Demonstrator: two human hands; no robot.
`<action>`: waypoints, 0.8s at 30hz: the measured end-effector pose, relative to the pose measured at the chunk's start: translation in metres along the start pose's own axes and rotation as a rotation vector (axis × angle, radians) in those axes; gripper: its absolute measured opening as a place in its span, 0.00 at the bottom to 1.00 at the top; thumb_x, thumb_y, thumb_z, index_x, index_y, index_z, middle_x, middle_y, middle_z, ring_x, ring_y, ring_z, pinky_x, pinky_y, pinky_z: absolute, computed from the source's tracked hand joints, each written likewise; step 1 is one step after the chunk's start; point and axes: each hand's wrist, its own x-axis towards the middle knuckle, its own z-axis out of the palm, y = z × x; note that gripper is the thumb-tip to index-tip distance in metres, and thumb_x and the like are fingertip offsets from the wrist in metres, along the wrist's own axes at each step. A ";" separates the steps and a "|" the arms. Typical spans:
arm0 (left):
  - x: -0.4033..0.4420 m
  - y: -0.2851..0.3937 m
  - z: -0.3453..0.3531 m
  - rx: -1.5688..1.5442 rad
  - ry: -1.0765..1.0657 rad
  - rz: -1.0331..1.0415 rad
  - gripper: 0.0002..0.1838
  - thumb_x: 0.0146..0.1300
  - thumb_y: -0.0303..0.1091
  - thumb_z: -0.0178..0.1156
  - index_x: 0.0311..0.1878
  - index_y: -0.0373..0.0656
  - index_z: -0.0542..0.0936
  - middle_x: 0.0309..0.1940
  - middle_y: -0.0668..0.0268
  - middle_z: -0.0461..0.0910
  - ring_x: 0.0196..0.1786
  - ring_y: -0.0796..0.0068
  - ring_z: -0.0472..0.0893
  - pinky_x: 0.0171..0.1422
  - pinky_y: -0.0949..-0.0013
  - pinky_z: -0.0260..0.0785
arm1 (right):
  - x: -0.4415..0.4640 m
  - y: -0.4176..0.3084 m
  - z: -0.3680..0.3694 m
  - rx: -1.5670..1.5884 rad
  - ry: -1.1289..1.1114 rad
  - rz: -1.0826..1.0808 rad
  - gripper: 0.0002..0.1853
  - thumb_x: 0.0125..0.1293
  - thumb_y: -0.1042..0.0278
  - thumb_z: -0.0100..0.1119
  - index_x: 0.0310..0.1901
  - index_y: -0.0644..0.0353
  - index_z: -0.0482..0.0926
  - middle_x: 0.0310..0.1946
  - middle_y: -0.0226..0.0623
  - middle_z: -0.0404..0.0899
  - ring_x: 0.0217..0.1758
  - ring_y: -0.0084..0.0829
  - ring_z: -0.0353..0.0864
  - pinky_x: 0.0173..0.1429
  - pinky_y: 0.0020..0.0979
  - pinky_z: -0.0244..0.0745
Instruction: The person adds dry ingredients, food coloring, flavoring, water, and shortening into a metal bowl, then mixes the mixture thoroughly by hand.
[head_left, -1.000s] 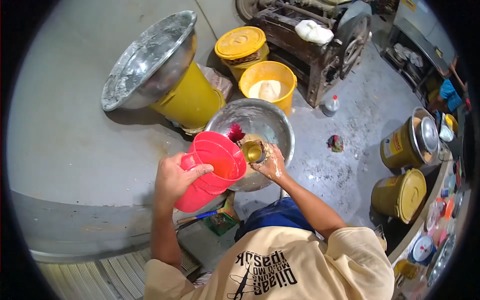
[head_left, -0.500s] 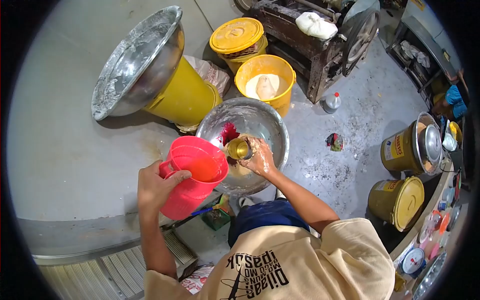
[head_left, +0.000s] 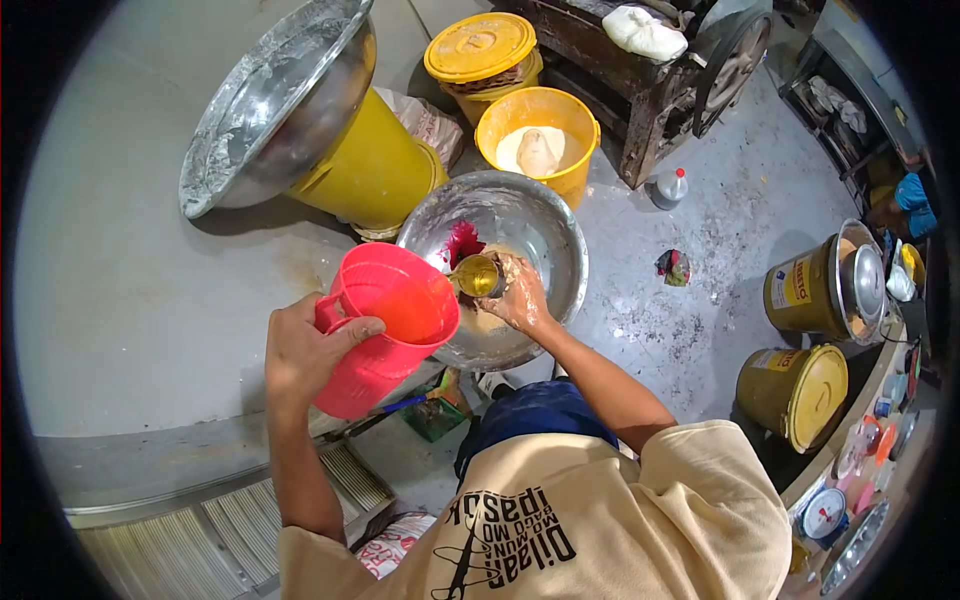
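Observation:
My left hand (head_left: 312, 350) is wrapped round the handle of a pink-red plastic pitcher (head_left: 365, 378), tilted to the right. Its spout is right beside a small metal cup (head_left: 478, 276) holding clear yellowish liquid. My right hand (head_left: 524, 297), smeared with pale dough or batter, grips that cup from the right. Both vessels are over a wide metal basin (head_left: 568, 240). Inside the basin lie a dark red-pink patch (head_left: 462, 240) and some pale, doughy material, partly hidden by the cup and my hand.
Beyond the basin stands an open yellow bucket (head_left: 590, 150) of white powder. A lidded yellow bucket (head_left: 480, 48) and a large metal bowl (head_left: 225, 125) on a yellow drum (head_left: 375, 170) are nearby. A plastic bottle (head_left: 669, 190) stands on the floor. Another person's blue sleeve (head_left: 912, 195) shows far right.
The basin and surrounding things appear higher in the picture as the view shifts. The pitcher and cup keep nearly the same position relative to each other, both still held.

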 end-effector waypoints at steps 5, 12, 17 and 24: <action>-0.001 -0.007 -0.009 -0.022 0.007 0.015 0.28 0.50 0.48 0.83 0.36 0.30 0.85 0.22 0.59 0.85 0.26 0.79 0.81 0.33 0.68 0.75 | 0.000 -0.001 0.003 -0.001 0.011 -0.008 0.41 0.46 0.53 0.80 0.65 0.49 0.77 0.61 0.41 0.81 0.66 0.52 0.75 0.73 0.49 0.66; 0.000 -0.013 -0.016 0.029 -0.004 0.020 0.27 0.50 0.47 0.83 0.36 0.30 0.85 0.21 0.59 0.84 0.23 0.78 0.79 0.31 0.67 0.73 | -0.002 0.001 0.023 -0.018 0.001 0.016 0.43 0.45 0.56 0.80 0.66 0.49 0.75 0.61 0.39 0.81 0.66 0.51 0.74 0.73 0.50 0.66; -0.006 -0.020 -0.020 0.020 0.014 0.018 0.26 0.50 0.45 0.83 0.35 0.30 0.85 0.20 0.59 0.83 0.22 0.79 0.78 0.30 0.67 0.72 | -0.007 -0.012 0.027 0.005 -0.039 0.070 0.42 0.44 0.57 0.80 0.66 0.48 0.75 0.62 0.39 0.80 0.67 0.51 0.73 0.72 0.53 0.66; -0.006 -0.018 -0.022 0.000 0.009 0.030 0.24 0.49 0.41 0.84 0.35 0.27 0.85 0.19 0.59 0.83 0.22 0.79 0.79 0.29 0.68 0.73 | -0.004 -0.007 0.025 0.013 -0.015 0.034 0.42 0.44 0.57 0.80 0.65 0.49 0.75 0.61 0.39 0.80 0.68 0.50 0.73 0.72 0.53 0.66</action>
